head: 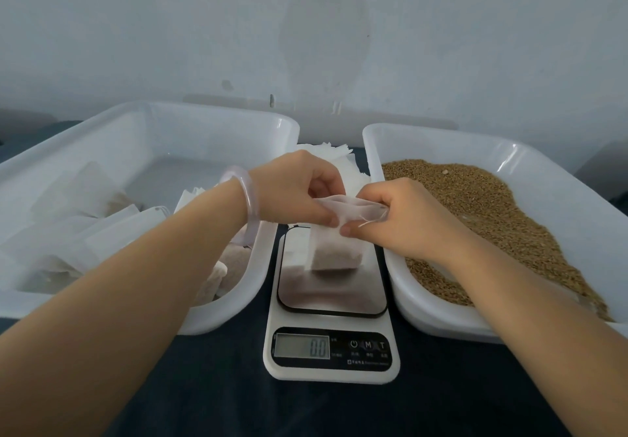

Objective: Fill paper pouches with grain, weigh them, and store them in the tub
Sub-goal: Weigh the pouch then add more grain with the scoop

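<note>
The left hand point(302, 188) and the right hand point(397, 219) meet over the scale point(339, 295) at the centre of the dark table point(221, 385). Both pinch the open top of one paper pouch point(334, 253) between thumb and curled fingers, the left at its 9 o'clock edge and the right at its 3 o'clock edge. A thin drawstring point(368, 221) trails by the right thumb. The pouch hangs down with grain in its lower part, over the far half of the steel platform; its bottom may be resting there, though the angle leaves that unclear. The display point(302, 346), at 6 o'clock on the scale, seems to read zero. At 9 o'clock from the scale stands a white tub point(204, 134) holding filled pouches point(85, 229). At 3 o'clock a second white tub point(441, 149) holds loose brown grain point(475, 205). At 12 o'clock, behind the hands, lies a stack of empty pouches point(339, 154). A pale bangle point(249, 205) circles the left wrist
</note>
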Motion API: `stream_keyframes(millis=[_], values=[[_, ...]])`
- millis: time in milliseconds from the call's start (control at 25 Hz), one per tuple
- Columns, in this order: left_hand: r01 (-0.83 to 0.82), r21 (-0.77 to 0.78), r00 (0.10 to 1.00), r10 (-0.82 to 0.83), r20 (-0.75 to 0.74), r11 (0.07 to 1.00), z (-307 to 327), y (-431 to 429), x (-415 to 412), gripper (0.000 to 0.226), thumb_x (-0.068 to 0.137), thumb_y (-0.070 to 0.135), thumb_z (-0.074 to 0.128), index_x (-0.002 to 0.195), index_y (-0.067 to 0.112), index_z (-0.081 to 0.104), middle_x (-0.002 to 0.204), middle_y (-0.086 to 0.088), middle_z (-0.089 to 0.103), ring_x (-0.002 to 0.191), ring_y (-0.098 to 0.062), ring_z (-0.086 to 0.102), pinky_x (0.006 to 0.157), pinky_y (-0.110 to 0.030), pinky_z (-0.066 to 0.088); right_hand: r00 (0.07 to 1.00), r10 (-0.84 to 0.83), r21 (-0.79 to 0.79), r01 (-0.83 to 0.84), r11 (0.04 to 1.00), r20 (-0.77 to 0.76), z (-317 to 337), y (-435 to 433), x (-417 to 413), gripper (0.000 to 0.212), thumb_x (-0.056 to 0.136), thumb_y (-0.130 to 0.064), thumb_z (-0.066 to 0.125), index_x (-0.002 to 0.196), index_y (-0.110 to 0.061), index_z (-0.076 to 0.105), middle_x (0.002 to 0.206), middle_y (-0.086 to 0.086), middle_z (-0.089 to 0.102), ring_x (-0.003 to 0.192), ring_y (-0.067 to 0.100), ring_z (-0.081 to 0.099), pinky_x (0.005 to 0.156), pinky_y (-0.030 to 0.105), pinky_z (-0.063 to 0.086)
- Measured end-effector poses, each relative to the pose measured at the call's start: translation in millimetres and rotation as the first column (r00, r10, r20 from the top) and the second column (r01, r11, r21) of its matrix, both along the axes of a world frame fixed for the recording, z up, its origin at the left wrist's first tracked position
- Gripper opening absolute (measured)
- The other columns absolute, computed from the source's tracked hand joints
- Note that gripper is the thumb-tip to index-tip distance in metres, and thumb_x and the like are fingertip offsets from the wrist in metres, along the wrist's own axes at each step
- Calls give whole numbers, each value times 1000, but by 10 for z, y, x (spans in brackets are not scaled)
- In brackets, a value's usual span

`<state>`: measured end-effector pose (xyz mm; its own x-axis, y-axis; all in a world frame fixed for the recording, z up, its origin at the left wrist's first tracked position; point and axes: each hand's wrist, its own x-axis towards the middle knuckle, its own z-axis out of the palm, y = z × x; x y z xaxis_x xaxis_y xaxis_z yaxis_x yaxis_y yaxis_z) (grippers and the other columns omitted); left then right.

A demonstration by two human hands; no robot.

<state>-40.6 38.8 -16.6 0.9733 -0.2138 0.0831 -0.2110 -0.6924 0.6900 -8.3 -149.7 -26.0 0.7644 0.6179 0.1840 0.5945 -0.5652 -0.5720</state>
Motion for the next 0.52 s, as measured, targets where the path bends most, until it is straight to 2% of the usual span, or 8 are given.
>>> stream_keyframes(millis=[80, 240, 520], values=[[8, 11, 1000, -7, -11, 1000, -8, 4, -8, 18, 70, 11, 75, 80, 23, 67, 77, 5, 72, 74, -14, 68, 76, -39, 56, 1000, -1, -8, 1, 1000, -16, 1, 4, -5, 27, 65, -39, 82, 69, -19, 65, 60, -6, 57, 53, 2, 45, 48, 14, 34], [-11, -30, 1000, 11, -6, 999, -1, 6, -23, 24, 68, 13, 79, 85, 21, 65, 80, 5, 72, 78, -17, 69, 80, -41, 55, 999, -32, 5, 33, 999, -43, 15, 8, -25, 39, 55, -52, 83, 82, -29, 67, 73, -12, 64, 65, -2, 55, 51, 11, 38], [1, -54, 1000, -2, -19, 999, 11, -2, -40, 28, 61, 23, 80, 84, 25, 64, 79, 7, 72, 77, -15, 69, 79, -39, 56, 997, -32, 15, 33, 999, -66, 23, 7, -27, 41, 54, -52, 83, 84, -29, 66, 76, -12, 65, 68, -1, 57, 56, 16, 39]])
